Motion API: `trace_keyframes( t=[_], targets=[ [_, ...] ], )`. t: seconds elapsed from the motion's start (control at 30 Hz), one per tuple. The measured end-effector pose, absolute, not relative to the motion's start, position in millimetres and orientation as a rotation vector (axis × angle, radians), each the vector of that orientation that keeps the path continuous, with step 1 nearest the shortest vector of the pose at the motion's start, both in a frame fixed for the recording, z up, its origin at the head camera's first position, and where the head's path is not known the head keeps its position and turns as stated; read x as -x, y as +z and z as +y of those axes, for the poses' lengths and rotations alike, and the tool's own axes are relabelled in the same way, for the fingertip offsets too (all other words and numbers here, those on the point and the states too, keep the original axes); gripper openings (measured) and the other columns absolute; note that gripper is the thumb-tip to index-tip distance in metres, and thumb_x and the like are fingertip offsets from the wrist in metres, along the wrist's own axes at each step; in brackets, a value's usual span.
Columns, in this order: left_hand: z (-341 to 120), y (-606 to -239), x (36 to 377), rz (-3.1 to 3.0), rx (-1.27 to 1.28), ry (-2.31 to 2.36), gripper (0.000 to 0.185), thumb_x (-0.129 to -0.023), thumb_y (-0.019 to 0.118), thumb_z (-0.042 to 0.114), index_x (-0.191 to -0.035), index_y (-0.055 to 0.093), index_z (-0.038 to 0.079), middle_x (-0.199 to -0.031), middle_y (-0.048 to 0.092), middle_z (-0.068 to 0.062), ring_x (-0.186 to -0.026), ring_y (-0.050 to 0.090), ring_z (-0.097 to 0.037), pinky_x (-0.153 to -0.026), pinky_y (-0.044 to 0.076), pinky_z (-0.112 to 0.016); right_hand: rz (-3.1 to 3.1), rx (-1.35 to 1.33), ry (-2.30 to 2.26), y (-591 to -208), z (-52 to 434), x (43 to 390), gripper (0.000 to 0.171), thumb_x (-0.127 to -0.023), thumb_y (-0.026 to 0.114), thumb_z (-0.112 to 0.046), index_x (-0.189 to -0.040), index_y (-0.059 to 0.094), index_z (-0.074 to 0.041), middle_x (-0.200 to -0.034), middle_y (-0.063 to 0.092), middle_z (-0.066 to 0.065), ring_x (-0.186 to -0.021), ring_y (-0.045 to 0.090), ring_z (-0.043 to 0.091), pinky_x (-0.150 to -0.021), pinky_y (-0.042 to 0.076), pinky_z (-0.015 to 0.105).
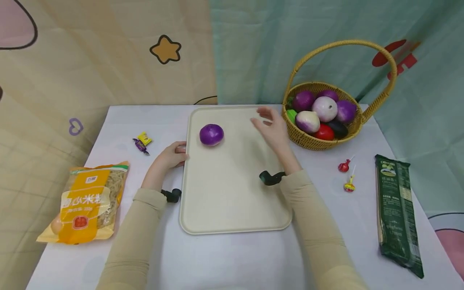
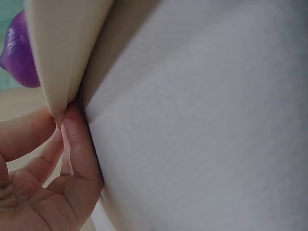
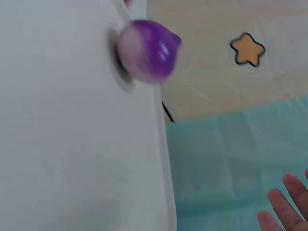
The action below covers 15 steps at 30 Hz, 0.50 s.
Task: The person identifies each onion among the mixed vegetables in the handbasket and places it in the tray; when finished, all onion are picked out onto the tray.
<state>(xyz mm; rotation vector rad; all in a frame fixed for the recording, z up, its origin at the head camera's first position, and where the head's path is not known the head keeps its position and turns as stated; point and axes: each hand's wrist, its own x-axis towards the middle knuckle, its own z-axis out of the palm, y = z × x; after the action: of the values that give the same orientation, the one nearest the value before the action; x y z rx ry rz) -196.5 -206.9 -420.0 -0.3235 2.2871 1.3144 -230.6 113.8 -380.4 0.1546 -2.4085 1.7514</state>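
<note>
The round purple onion [image 1: 211,134] lies near the far left corner of the cream plastic tray [image 1: 232,209]; probably light, smooth, rolls easily, best cupped whole. Left hand [image 1: 172,156] pinches the tray's left edge; right hand [image 1: 272,128] hovers spread

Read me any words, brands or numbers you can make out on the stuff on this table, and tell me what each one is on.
"Olivella": my best reading of the blurred brand at the top of the dark green packet; its smaller print is unreadable.
Large white Chinese characters on the orange noodle bag, seemingly ending "米粉"; the weight line beneath is too blurred.
Candy wrappers and lollipops: too small to read.
</note>
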Motion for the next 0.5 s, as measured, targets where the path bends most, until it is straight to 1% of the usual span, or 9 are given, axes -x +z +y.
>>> trace_keyframes(
  t=[0.07, 0.13, 0.2, 0.27, 0.37, 0.5],
  targets=[
    [-206.3, -419.0, 196.1, 2.290, 0.324, 1.306, 0.064, -0.099, 0.054, 0.008, -0.156, 0.026, 0.011, -0.137, 0.044, -0.019, -0.111, 0.052, -0.022, -0.103, 0.052, -0.034, -2.320, -0.048, 1.701, -371.4, 141.4, 229.4, 0.041, -0.091, 0.071, -0.023, -0.123, 0.058, -0.003, -0.124, 0.063, 0.016, -0.116, 0.059, 0.024, -0.103, 0.050, 0.037],
    [-206.4, -418.0, 195.8, 2.292, 0.315, 1.306, 0.064, -0.099, 0.054, 0.008, -0.156, 0.026, 0.010, -0.137, 0.044, -0.020, -0.111, 0.052, -0.022, -0.103, 0.052, -0.035, -2.281, 0.073, 1.638, -365.6, 168.5, 227.5, 0.041, -0.090, 0.071, -0.029, -0.122, 0.059, -0.005, -0.121, 0.065, 0.014, -0.111, 0.060, 0.020, -0.100, 0.051, 0.031],
    [-207.0, -417.3, 195.4, 2.292, 0.302, 1.308, 0.064, -0.099, 0.054, 0.008, -0.156, 0.025, 0.009, -0.138, 0.043, -0.021, -0.112, 0.052, -0.023, -0.105, 0.051, -0.036, -2.283, 0.193, 1.567, -362.2, 191.6, 225.1, 0.044, -0.089, 0.072, -0.035, -0.121, 0.059, -0.008, -0.118, 0.065, 0.008, -0.110, 0.059, 0.018, -0.099, 0.050, 0.027],
    [-207.7, -417.0, 195.0, 2.289, 0.288, 1.313, 0.064, -0.099, 0.053, 0.007, -0.156, 0.024, 0.009, -0.139, 0.043, -0.021, -0.113, 0.051, -0.023, -0.106, 0.050, -0.037, -2.321, 0.283, 1.497, -362.7, 210.4, 223.2, 0.049, -0.088, 0.072, -0.041, -0.122, 0.058, -0.009, -0.119, 0.062, 0.004, -0.112, 0.057, 0.017, -0.098, 0.049, 0.025],
    [-208.1, -417.2, 195.0, 2.288, 0.291, 1.312, 0.063, -0.100, 0.053, 0.007, -0.156, 0.025, 0.009, -0.140, 0.043, -0.022, -0.115, 0.051, -0.025, -0.108, 0.048, -0.039, -2.409, 0.383, 1.423, -365.6, 228.7, 220.1, 0.059, -0.086, 0.071, -0.049, -0.126, 0.054, -0.010, -0.124, 0.056, 0.002, -0.117, 0.054, 0.020, -0.097, 0.048, 0.027],
    [-207.2, -417.6, 193.9, 2.284, 0.300, 1.315, 0.063, -0.100, 0.053, 0.008, -0.156, 0.025, 0.009, -0.139, 0.043, -0.021, -0.114, 0.051, -0.024, -0.106, 0.050, -0.037, -2.562, 0.423, 1.368, -370.9, 239.9, 218.6, 0.075, -0.086, 0.066, -0.057, -0.138, 0.044, -0.007, -0.135, 0.050, 0.011, -0.123, 0.050, 0.025, -0.103, 0.045, 0.034]
  ],
)
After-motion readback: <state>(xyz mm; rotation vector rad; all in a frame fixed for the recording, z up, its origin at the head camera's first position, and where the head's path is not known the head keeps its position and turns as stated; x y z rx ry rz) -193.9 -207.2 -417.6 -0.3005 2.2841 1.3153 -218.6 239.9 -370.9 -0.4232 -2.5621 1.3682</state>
